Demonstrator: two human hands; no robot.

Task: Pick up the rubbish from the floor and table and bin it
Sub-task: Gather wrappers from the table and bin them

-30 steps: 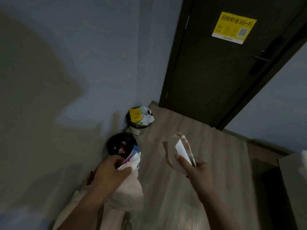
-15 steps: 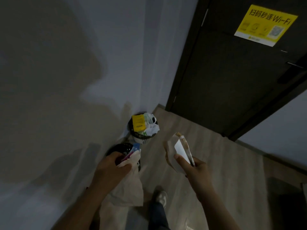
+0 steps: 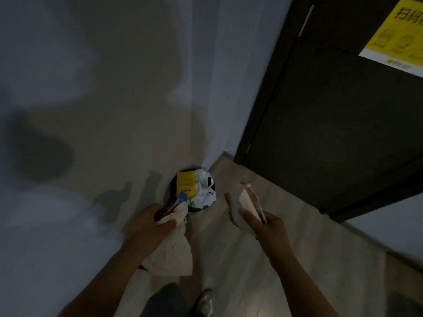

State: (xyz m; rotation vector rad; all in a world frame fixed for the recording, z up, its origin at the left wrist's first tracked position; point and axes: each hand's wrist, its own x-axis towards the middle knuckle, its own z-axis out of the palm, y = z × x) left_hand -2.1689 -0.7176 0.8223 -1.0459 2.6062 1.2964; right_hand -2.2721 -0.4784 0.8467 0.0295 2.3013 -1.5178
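My left hand point(image 3: 148, 224) grips the neck of a pale paper bag point(image 3: 172, 252) with a blue and pink wrapper point(image 3: 179, 200) poking out of its top. The bag hangs just in front of a round dark bin point(image 3: 171, 190) against the wall. That bin is heaped with a yellow packet point(image 3: 185, 184) and crumpled white plastic point(image 3: 204, 191). My right hand point(image 3: 266, 227) holds a torn brown and white paper wrapper point(image 3: 248, 202) upright, to the right of the bin and apart from it.
A grey wall point(image 3: 91, 110) fills the left side, with my shadow on it. A dark door point(image 3: 332, 124) bearing a yellow sign point(image 3: 398, 35) stands at the right. Wood-look floor point(image 3: 251, 282) runs between them. My leg and shoe point(image 3: 206, 302) show below.
I have walked closer to the corner, so the heaped bin is now right beyond my left hand. The second dark bin seen earlier is hidden behind my left hand and bag. Both grips are unchanged.
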